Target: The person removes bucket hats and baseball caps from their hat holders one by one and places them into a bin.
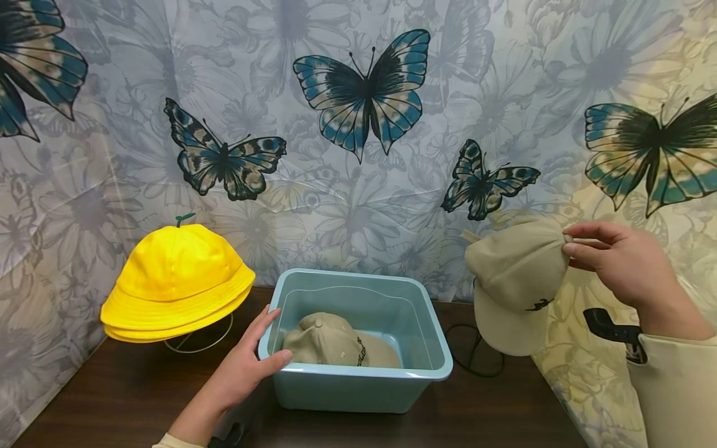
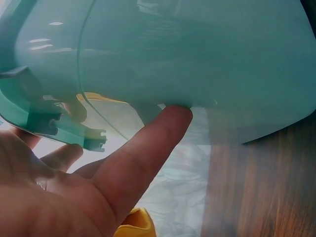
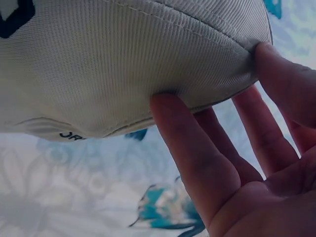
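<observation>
A beige baseball cap point(image 1: 518, 274) hangs to the right of the light blue plastic bin point(image 1: 358, 389), its brim pointing down. My right hand point(image 1: 622, 258) pinches the cap's crown between thumb and fingers. The right wrist view shows the ribbed crown fabric point(image 3: 123, 64) close up, with fingertips on it. Inside the bin rests another beige baseball cap point(image 1: 327, 339) with dark lettering above its brim. My left hand point(image 1: 246, 354) holds the bin's front left corner, thumb at the near rim, fingers at the left rim.
Yellow bucket hats point(image 1: 179, 280), stacked with a green sprout on top, sit on a wire stand point(image 1: 201, 345) at the left of the dark wooden table point(image 1: 112, 392). A black cable point(image 1: 478, 373) lies behind the bin to its right. A butterfly-printed cloth point(image 1: 358, 224) hangs behind.
</observation>
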A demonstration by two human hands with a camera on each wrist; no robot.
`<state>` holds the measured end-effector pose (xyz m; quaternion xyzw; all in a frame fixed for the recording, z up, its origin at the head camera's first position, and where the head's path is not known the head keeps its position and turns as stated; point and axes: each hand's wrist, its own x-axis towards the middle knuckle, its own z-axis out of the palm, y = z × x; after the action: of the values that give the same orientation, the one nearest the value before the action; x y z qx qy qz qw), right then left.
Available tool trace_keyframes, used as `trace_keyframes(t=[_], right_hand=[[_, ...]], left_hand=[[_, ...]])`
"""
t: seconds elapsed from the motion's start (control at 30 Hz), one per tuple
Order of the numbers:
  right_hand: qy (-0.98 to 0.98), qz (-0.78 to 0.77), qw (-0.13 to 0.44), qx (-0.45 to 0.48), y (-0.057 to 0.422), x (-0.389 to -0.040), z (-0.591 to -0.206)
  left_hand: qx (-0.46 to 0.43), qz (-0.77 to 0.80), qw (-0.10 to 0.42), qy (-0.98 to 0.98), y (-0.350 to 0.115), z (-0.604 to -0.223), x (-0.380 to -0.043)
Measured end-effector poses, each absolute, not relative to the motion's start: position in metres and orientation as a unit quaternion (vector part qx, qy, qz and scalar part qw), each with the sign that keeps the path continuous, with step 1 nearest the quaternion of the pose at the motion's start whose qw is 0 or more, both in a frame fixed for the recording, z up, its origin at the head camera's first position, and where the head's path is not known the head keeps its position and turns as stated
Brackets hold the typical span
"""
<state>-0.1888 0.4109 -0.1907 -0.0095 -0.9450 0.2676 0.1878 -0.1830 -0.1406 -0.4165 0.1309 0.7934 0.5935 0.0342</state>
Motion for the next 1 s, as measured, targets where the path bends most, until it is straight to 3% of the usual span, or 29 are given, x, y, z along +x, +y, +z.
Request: trace_keyframes(t=[0.5,1.0], right_hand=[[-0.891,0.411,0.129,0.140,0.355,-0.192,-0.170],[-0.912,0.342,0.109,0.200,0.303,-0.216,-0.170]], left_hand=[[0.127,0.594,0.037,0.794,-0.141,-0.416,-0.183],[0.128,0.592,0.032,0.795,-0.141,-0.417,-0.183]])
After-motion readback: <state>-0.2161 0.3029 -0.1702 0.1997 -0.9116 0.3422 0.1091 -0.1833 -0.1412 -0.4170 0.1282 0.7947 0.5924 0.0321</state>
